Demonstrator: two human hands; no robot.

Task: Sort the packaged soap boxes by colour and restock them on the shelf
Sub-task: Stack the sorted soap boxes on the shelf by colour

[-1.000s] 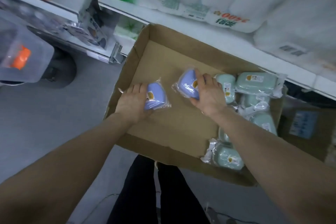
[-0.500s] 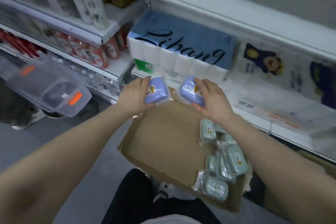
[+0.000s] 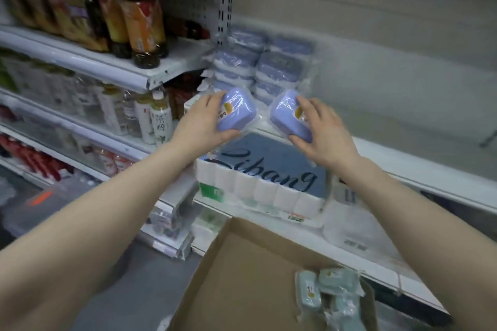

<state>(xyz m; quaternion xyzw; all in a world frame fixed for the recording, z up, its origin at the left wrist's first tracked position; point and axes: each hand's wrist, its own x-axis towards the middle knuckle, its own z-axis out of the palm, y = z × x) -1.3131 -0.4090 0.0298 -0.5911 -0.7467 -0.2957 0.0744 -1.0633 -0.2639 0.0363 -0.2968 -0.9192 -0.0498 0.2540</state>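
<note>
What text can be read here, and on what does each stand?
"Libang": blue top of the paper roll pack.
Two Chinese characters on the white bottle: too blurred to be sure.
Stickers on the left purple soap box and the right purple soap box: unreadable.
Labels on the green soap boxes: too small.

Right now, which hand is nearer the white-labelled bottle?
Left. The left hand, holding a soap box, is just right of the bottle; the right hand, holding another, is farther right.
</note>
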